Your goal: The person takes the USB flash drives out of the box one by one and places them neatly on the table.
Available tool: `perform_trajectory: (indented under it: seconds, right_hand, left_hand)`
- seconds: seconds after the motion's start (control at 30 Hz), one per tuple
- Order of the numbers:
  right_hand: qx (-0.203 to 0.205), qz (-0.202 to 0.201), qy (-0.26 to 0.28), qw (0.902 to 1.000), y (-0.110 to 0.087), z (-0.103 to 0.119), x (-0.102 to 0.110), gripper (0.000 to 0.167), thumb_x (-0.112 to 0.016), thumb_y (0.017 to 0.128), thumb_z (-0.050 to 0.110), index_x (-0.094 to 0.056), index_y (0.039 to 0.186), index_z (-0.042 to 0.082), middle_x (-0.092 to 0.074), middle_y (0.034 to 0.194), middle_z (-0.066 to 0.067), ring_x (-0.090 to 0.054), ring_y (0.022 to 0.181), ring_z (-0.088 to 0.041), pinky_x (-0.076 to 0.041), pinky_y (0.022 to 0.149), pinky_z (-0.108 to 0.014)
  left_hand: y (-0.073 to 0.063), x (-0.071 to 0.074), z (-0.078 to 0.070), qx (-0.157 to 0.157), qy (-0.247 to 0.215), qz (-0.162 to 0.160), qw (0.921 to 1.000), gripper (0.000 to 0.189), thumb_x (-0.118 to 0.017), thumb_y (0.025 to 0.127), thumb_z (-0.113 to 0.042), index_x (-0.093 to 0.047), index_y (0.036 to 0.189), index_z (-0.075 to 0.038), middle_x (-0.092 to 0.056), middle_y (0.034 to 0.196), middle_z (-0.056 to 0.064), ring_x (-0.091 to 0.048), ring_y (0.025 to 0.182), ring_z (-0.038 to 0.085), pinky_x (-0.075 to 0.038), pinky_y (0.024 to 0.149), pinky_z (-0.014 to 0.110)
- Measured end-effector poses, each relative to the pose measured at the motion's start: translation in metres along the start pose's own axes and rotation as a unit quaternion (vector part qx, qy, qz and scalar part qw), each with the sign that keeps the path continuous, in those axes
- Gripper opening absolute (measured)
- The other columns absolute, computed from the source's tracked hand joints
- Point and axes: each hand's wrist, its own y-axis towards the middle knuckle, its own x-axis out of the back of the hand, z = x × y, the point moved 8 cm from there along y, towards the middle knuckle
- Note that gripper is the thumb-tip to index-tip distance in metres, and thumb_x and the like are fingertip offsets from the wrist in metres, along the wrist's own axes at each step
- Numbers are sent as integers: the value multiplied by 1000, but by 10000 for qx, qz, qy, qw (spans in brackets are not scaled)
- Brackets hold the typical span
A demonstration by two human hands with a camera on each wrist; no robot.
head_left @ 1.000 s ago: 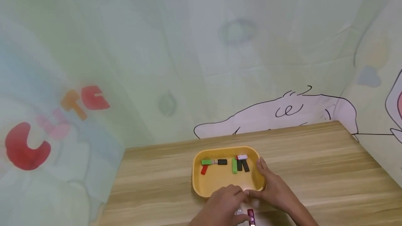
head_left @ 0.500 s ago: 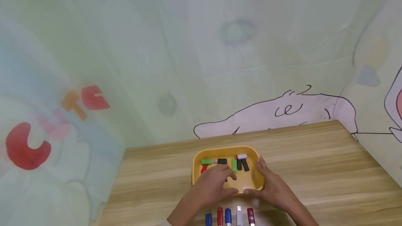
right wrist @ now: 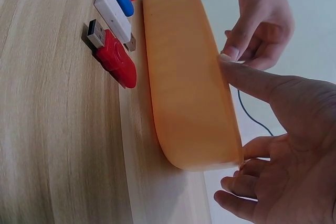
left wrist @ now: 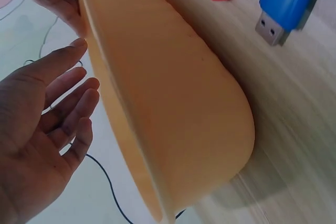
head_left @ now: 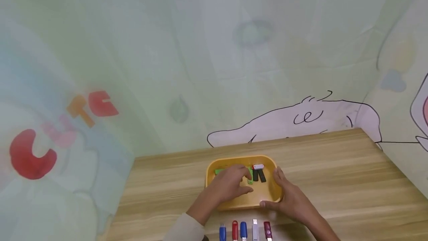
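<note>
A yellow plastic tray (head_left: 241, 207) sits on the table with USB sticks inside. Over its left half hovers my left hand (head_left: 227, 184), fingers loosely bent and parted from the thumb, nothing between them; the left wrist view shows this hand (left wrist: 50, 129) just beyond the rim. My right hand (head_left: 295, 201) grips the tray's near right corner, its thumb (right wrist: 252, 77) on the near rim. Beside the left fingertips lies a green USB stick (head_left: 250, 181), then black ones (head_left: 262, 176) and a white one (head_left: 258, 167). Another green stick (head_left: 219, 171) is partly covered by the left hand.
In front of the tray, USB sticks lie in a row: blue (head_left: 222, 233), red (head_left: 235, 229), blue (head_left: 243, 229), silver-white (head_left: 255, 230) and dark red (head_left: 268, 230). Behind the wooden table (head_left: 167, 181) hangs a printed cloth backdrop (head_left: 214, 66).
My left hand has moved from the row of sticks up and forward over the tray, uncovering the row and covering the tray's left-hand sticks. The right hand stays on the tray.
</note>
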Motion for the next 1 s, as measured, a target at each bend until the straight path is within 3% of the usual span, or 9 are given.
perform_trajectory:
  seconds: [0.33, 0.5, 0.7, 1.0]
  right_hand:
    - [-60, 0, -13, 10000, 1, -1, 0, 124, -93, 74, 55, -28, 164, 0, -17, 174, -23, -34, 150, -56, -37, 117, -68]
    - [-109, 27, -31, 9999, 1, -1, -1, 125, -92, 74, 58, -27, 165, 1, -18, 174, -23, -35, 150, -56, -37, 117, -68]
    - [-62, 10, 18, 10000, 0, -1, 0, 124, -93, 74, 57, -28, 164, 0, -17, 174, -23, -34, 150, -55, -36, 117, -68]
    - [17, -18, 93, 10000, -1, 0, 1, 125, -93, 74, 55, -27, 164, -1, -18, 174, -22, -34, 151, -55, -35, 118, -67]
  left_hand:
    - [24, -9, 16, 453, 248, 296, 9982, 38, -85, 91, -36, -77, 121, -15, -73, 122, 0, -64, 105, 14, -57, 95, 29]
    - [30, -15, 22, 567, 355, 404, 9969, 43, -86, 90, -38, -76, 125, -16, -71, 128, -1, -62, 107, 14, -57, 97, 30]
    - [37, -21, 23, 559, 443, 443, 9965, 47, -86, 90, -37, -75, 130, -16, -70, 136, 1, -63, 123, 19, -55, 106, 34]
    - [46, -33, 29, 535, 631, 489, 9954, 45, -88, 88, -39, -77, 125, -16, -71, 117, -2, -59, 99, 12, -55, 93, 27]
